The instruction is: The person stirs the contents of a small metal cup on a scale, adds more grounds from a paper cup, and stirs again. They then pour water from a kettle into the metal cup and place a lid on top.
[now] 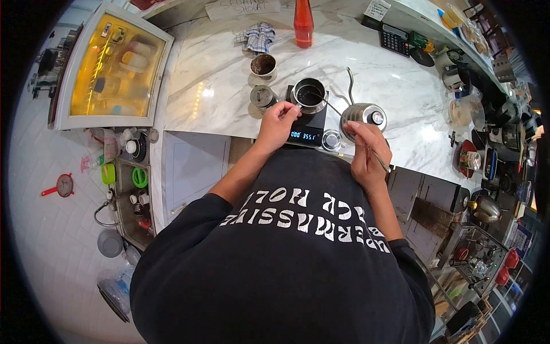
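Note:
My left hand [278,125] pinches the side handle of a round metal pitcher [311,110] with dark liquid inside. The pitcher rests on a black digital scale [302,136] with lit digits. My right hand [369,152] grips a long thin metal spoon [333,106], which slants into the pitcher; its lower end is hidden in the liquid. Partly behind my right hand stands a silver gooseneck kettle [363,113]. A small round silver piece [332,140] lies right of the scale. On the left are a lidded jar-like container [263,97] and a cup with dark grounds [264,78].
A red bottle [303,26] and a checked cloth [258,38] are at the back of the marble counter [212,86]. A calculator [394,40] lies back right. A yellow-lit glass-door cabinet [163,80] stands left, above a sink [134,221]. Several vessels line the right side.

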`<action>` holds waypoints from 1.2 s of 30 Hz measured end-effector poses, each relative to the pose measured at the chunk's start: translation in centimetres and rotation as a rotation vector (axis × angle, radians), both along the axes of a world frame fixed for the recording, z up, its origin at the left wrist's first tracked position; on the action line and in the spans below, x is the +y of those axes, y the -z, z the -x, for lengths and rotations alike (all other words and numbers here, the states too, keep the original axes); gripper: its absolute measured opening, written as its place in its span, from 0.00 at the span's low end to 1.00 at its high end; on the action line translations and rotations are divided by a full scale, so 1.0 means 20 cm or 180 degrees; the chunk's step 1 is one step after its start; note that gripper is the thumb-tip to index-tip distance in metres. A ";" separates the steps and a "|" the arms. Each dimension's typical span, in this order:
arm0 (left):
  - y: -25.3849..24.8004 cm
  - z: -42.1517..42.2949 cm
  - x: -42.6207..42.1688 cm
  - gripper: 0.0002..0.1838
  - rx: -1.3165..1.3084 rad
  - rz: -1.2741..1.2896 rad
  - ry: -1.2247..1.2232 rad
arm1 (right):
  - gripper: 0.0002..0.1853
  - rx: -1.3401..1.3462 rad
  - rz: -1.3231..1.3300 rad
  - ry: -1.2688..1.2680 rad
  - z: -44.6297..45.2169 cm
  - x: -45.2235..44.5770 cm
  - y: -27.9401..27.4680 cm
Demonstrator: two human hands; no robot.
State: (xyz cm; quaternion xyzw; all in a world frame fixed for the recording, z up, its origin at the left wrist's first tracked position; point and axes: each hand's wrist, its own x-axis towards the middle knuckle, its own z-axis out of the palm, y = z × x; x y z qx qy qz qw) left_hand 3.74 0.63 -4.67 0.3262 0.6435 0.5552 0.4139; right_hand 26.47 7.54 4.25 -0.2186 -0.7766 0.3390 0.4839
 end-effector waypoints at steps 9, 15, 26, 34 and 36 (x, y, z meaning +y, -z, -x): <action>0.00 0.00 0.00 0.10 -0.0077 0.0015 -0.0061 | 0.12 0.0092 0.0114 0.0032 -0.01 0.00 0.02; 0.00 -0.01 -0.01 0.10 -0.0092 0.0047 -0.0059 | 0.12 0.0139 0.0169 0.0082 -0.03 -0.01 0.02; 0.02 -0.01 -0.09 0.11 -0.0200 -0.0082 -0.0276 | 0.11 0.0541 0.0598 0.0104 -0.03 -0.03 0.00; 0.08 0.07 -0.23 0.14 -0.0305 0.0196 -0.0366 | 0.15 0.1098 0.1585 0.0435 -0.04 -0.06 0.04; 0.09 0.09 -0.26 0.14 -0.0330 0.0240 -0.0419 | 0.15 0.1217 0.1716 0.0564 -0.03 -0.05 0.02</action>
